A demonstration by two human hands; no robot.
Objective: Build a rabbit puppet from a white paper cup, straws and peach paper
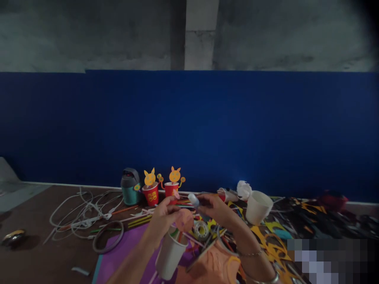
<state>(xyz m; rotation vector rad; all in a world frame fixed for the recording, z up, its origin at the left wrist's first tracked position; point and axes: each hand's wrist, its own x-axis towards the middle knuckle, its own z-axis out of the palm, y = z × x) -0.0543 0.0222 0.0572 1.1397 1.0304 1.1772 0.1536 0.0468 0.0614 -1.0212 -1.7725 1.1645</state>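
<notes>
My left hand [164, 217] is closed, its fingers pinching a small pink paper piece [176, 194] beside an orange paper disc [184, 220]. Below the disc stands a white paper cup [171, 254] with sticks in it. My right hand [214, 208] is closed around a small light-blue and white tube [194, 200], a little to the right of the pink piece. Behind my hands are two red cups, one at left [151, 195] and one at right [171, 188], each bearing an orange paper figure with pointed ears.
A teal bottle [130, 187], white cables [85, 213] and a grey ring [108, 237] lie left. Purple paper [127, 248] is beneath my left arm. A tape roll [201, 230], large white cup [258, 208] and yellow paper scraps [274, 246] are right.
</notes>
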